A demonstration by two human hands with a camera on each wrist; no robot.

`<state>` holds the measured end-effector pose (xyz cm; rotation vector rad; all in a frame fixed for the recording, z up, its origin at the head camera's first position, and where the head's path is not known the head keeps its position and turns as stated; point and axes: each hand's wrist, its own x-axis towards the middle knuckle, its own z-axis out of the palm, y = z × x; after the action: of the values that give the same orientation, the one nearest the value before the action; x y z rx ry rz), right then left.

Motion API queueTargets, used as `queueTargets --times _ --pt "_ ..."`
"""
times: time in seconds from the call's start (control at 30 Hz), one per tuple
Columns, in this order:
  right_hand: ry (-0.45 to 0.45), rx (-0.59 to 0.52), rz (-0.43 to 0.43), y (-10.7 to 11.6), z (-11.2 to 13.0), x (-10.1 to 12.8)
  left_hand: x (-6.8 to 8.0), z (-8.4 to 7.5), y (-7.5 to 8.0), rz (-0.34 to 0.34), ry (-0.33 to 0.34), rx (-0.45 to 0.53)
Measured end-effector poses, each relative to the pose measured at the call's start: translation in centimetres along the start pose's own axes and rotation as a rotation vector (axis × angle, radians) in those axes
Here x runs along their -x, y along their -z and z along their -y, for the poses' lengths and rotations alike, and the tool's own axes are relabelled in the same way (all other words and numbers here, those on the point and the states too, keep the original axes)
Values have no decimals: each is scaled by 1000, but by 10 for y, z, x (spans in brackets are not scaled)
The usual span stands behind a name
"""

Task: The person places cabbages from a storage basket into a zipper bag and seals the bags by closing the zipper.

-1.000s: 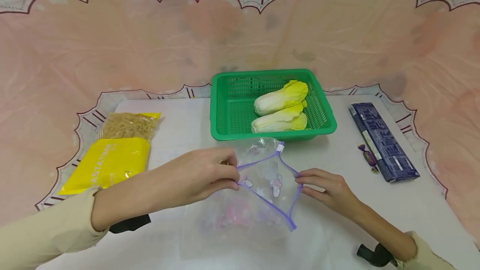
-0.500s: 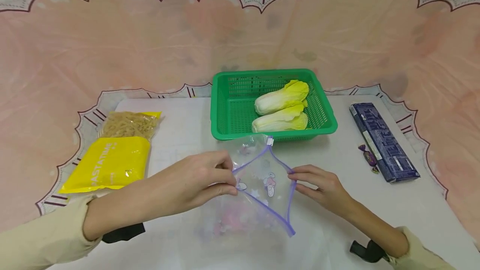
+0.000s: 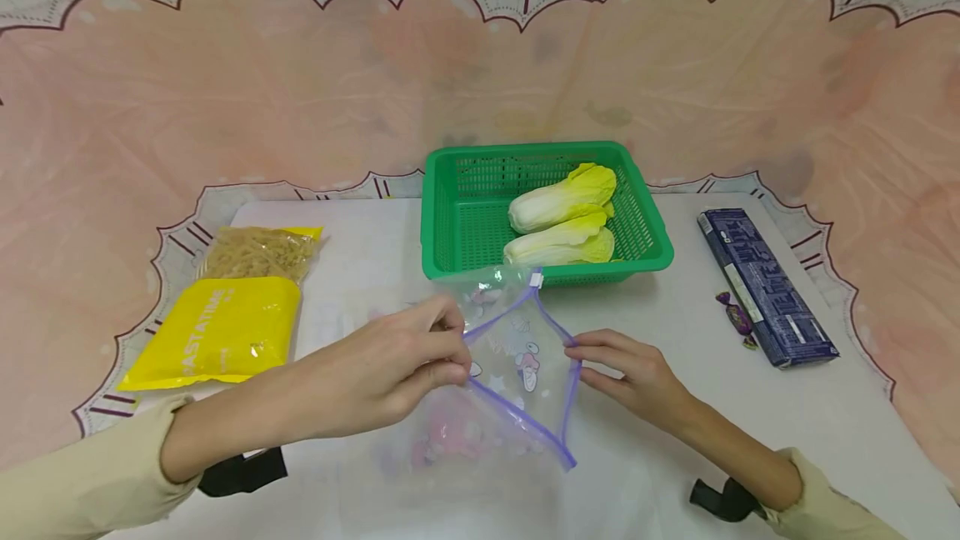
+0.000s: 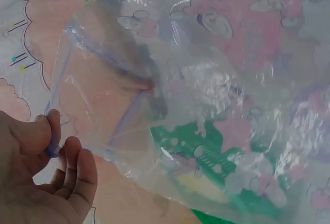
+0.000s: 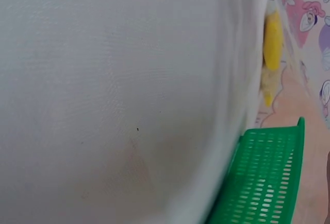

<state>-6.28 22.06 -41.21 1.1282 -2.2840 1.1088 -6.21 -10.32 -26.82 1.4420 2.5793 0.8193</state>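
Note:
A clear zip bag (image 3: pixel 517 357) with a purple zip rim and pink cartoon prints hangs above the table, its mouth spread into a diamond. My left hand (image 3: pixel 408 361) pinches the left side of the rim between thumb and fingers. On the opposite side, the fingers of my right hand (image 3: pixel 633 369) pinch the rim. A white slider sits at the mouth's far corner. In the left wrist view the left hand (image 4: pixel 51 167) grips the purple edge, with the bag (image 4: pixel 232 80) filling much of the picture. The right wrist view shows mostly tabletop and only a strip of the bag (image 5: pixel 304 18).
Behind the bag stands a green basket (image 3: pixel 465 269) with two napa cabbages (image 3: pixel 562 198) in it. A yellow pasta package (image 3: pixel 217 323) lies at the left. At the right are a dark blue flat package (image 3: pixel 768 286) and a purple wrapped candy (image 3: pixel 737 315).
Both hands have shifted slightly left with the bag, the right hand more than the left. The rim stays spread between them; the basket and packages have not moved.

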Motion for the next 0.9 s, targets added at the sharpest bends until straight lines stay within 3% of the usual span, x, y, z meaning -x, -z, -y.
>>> queueTargets --times 0.2,0.53,0.9 --pt "-3 -35 12 -2 -4 0 2 -4 4 31 63 -22" --pt "-15 -121 97 8 -14 -10 9 2 1 18 77 -88" --pt "-112 -107 158 61 -42 -75 16 8 0 6 81 -115"
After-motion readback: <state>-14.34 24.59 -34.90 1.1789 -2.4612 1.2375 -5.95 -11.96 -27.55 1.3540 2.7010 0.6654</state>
